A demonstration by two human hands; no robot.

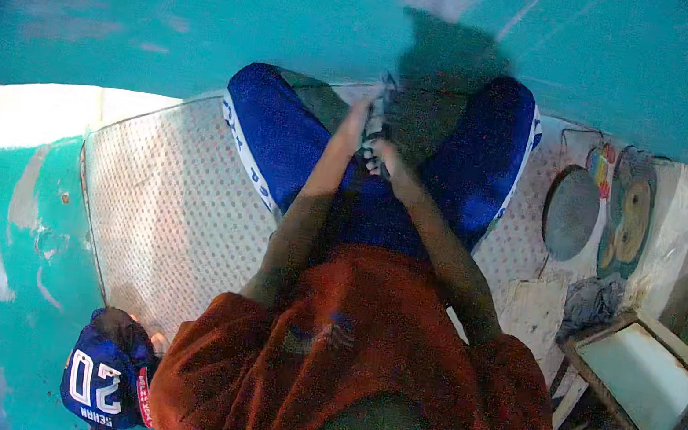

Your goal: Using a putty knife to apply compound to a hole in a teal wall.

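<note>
Between my raised knees, a narrow dark-and-light banded thing stands out lengthwise from my hands; blur hides its exact kind. My left hand lies along its left side, closed against it. Lower down, my right hand has its fingers bent round the near end. Both hands are close together above my lap, over my blue trousers with white side stripes. The fingertips are partly smeared and dark.
I sit on a pale dotted mat facing a turquoise wall. At the lower left is another person in a blue jersey. To the right are a round grey disc, an oval picture-like panel and a wooden-framed board.
</note>
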